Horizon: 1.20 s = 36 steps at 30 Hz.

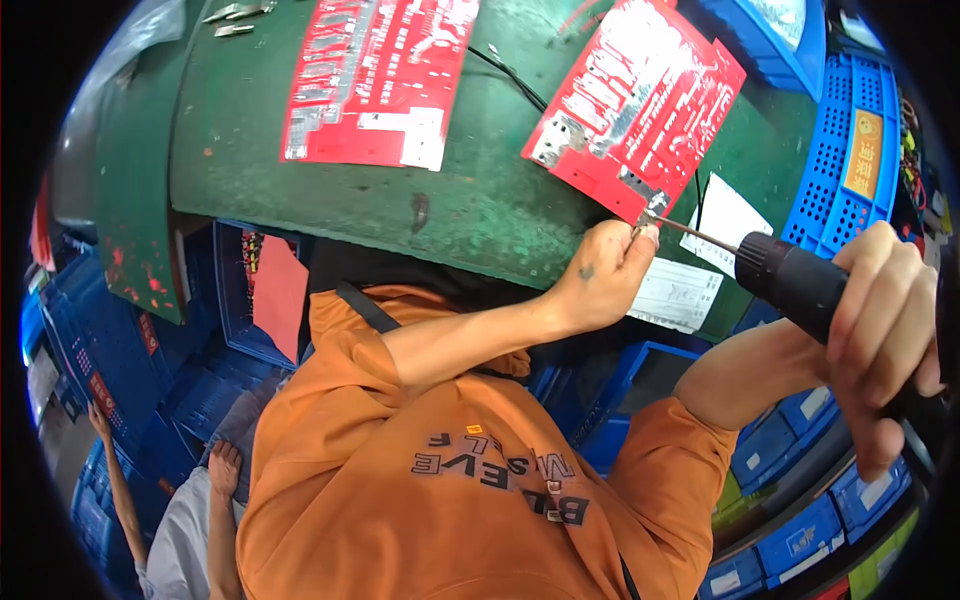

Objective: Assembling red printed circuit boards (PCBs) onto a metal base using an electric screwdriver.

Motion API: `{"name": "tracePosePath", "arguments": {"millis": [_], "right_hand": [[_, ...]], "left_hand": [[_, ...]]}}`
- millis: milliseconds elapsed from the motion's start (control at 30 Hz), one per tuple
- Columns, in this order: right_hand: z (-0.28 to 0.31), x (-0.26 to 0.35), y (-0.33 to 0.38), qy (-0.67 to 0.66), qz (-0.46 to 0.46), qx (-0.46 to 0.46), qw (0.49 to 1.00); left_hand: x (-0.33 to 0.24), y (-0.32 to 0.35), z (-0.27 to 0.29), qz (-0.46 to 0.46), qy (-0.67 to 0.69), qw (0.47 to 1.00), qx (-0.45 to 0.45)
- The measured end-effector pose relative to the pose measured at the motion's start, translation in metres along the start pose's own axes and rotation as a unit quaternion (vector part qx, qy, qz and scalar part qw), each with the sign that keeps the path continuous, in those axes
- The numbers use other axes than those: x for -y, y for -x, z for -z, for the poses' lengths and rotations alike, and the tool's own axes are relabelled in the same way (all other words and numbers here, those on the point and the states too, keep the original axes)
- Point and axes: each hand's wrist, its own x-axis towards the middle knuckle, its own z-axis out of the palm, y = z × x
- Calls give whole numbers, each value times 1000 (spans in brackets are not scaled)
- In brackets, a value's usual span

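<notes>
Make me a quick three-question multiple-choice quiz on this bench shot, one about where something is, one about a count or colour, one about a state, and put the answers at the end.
1. Where does the tip of the black electric screwdriver point?
A. at the lower corner of the right red circuit board
B. at the blue crate
C. at the white paper slip

2. How many red circuit boards lie on the green table?
A. one
B. two
C. four

3. What is the left hand doing?
A. lying flat and open on the table
B. pinching something small at the screwdriver's tip
C. gripping the blue crate

Answers: 1 A, the bit ends at that board's lower corner. 2 B, the left red circuit board and the right one are all that show. 3 B, its fingertips close together just where the bit ends, while the right hand grips the tool.
</notes>
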Motion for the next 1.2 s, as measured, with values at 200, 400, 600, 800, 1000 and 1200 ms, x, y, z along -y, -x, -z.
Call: {"name": "tracePosePath", "arguments": {"millis": [200,400,600,800,1000,1200], "right_hand": [[-11,-4,14,126,106,-48,985],[-26,30,31,100,180,-181,962],[-57,28,42,144,185,-297,926],[-77,-3,21,86,173,-328,925],[-81,3,34,80,180,-336,921],[-82,3,42,83,156,-328,928]], "left_hand": [[-3,-5,1,38,33,998,32],[-35,12,22,123,57,988,77],[-155,35,154,-167,-267,949,-17],[-187,-175,228,-328,-562,758,-43],[-182,-219,221,-225,-658,715,69],[-174,-226,231,-313,-667,669,100]]}}
